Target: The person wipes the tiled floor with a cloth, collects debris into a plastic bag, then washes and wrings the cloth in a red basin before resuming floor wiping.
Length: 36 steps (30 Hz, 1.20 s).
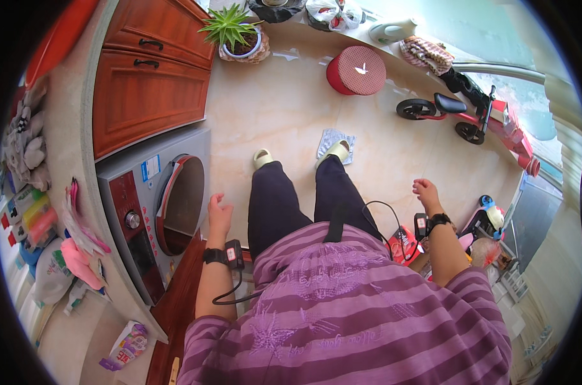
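Note:
My left hand (219, 215) hangs beside the front-loading washing machine (150, 207), its fingers apart and nothing in it. The machine's round door (181, 204) is close to that hand. On the other side, my right hand (425, 191) is held out over the tiled floor, fingers loosely curled, holding nothing. Below, one pale green slipper (336, 151) rests on a grey-white cloth (327, 139) on the floor; the other slipper (262, 158) stands on bare tile. Both wrists wear black straps with small cabled boxes.
Red wooden cabinets (153, 91) stand above the washer. Near the window wall are a potted aloe-like plant (233, 33), a round red stool (356, 70) and a child's balance bike (452, 108). A red box (403, 244) sits by my right side. A countertop (67, 144) with bottles and gloves runs along the left.

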### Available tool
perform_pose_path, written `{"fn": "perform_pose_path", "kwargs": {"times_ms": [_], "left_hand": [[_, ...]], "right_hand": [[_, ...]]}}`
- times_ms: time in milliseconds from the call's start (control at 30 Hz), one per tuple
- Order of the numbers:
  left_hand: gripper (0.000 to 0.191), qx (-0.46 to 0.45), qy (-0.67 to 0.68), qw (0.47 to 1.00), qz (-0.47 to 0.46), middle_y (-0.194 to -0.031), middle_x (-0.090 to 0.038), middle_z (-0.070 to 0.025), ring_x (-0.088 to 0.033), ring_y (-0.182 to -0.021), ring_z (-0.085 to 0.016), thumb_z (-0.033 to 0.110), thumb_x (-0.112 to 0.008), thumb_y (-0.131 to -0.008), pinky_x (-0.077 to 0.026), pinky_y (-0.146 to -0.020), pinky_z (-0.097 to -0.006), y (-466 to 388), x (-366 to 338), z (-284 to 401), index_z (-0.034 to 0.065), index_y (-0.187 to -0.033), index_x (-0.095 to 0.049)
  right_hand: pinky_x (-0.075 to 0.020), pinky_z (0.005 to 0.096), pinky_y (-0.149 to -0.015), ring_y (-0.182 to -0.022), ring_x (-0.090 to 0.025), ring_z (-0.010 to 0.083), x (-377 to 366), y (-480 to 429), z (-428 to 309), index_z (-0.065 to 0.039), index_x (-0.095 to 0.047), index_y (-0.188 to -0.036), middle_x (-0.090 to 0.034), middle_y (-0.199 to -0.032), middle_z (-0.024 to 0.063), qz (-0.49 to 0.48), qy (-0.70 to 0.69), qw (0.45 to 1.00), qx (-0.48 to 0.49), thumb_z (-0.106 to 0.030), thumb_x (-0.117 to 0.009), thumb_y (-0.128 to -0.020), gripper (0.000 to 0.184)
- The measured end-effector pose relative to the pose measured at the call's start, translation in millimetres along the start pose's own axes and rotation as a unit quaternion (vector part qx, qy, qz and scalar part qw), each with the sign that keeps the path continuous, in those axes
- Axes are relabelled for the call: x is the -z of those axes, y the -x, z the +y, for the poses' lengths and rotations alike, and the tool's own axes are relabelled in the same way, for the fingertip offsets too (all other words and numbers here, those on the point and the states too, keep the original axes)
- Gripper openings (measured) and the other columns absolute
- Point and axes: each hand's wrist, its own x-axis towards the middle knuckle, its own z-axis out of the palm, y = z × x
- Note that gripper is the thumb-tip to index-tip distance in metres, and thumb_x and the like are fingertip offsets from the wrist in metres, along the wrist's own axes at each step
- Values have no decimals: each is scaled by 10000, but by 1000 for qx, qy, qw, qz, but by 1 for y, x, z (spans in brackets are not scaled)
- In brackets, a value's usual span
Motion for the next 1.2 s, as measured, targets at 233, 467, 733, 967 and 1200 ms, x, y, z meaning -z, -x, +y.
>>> {"fn": "perform_pose_path", "kwargs": {"times_ms": [233,467,733,967,1200], "left_hand": [[362,65,-4,997,-49,-1062,-586,-139,-566,-996,-243,116,-614,-793,-444,-877,-341,10,65,-91,37,-1132,-514],[293,64,-39,995,-59,-1013,-591,-118,-592,-852,-171,80,-577,-831,-494,-748,-286,-17,138,-85,29,-1114,-520],[289,-124,-96,982,-109,-1016,-579,-87,-580,-840,-155,93,-580,-836,-481,-769,-274,-104,147,-16,45,-1115,-520],[273,-232,-62,958,-159,-1016,-584,-73,-576,-818,-140,100,-568,-849,-488,-729,-277,-132,108,124,41,-1113,-532],[265,-212,-138,953,-168,-997,-584,-76,-572,-829,-152,96,-569,-847,-478,-772,-283,-129,106,77,43,-1103,-528]], "right_hand": [[-442,266,-658,-804,-616,112,-76,11,-47,-109,-606,-1052,-653,-938,22,-27,-2,999,38,-231,-544,-872,226],[-455,284,-627,-770,-624,116,-163,39,46,-115,-605,-1045,-659,-896,16,-71,-77,993,-57,-222,-529,-890,203],[-438,309,-475,-584,-593,143,-232,108,225,-77,-598,-947,-630,-729,55,-72,-173,957,-221,-190,-562,-870,141],[-498,290,-558,-606,-601,164,-239,181,197,-3,-602,-950,-633,-772,101,-86,-185,954,-220,-99,-542,-858,146],[-450,255,-620,-751,-618,115,-190,144,141,-86,-590,-1046,-653,-885,21,-39,-147,974,-168,-217,-522,-890,215]]}}
